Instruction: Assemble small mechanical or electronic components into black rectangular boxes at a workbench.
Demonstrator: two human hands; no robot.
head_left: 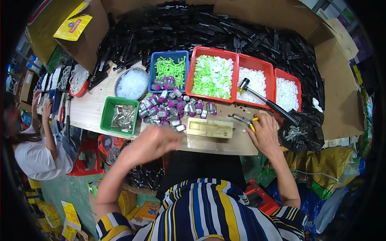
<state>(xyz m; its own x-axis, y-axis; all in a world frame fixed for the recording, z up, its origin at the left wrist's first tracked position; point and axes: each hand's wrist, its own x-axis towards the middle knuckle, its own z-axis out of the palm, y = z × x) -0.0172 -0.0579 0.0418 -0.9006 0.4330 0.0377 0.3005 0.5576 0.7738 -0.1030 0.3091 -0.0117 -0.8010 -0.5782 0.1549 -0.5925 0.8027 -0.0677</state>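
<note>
My right hand (266,131) rests on the table at the right, its fingers closed round the yellow handles of a pair of pliers (243,119). The jaws point left, toward a cream-coloured block fixture (210,127) with a recess in its top. My left hand (159,139) is raised near the front edge, left of the fixture, and blurred by motion. Whether it holds anything does not show. Just beyond it lies a heap of small silver and purple parts (163,108). A green bin (120,116) of metal pins or screws stands to its left.
Behind are a blue bin (151,72) of green parts and a red bin (214,99) of green and white pieces. A hammer (265,100) lies across two red bins. Black plastic parts (201,30) pile up behind. At the far left sits another person (40,156).
</note>
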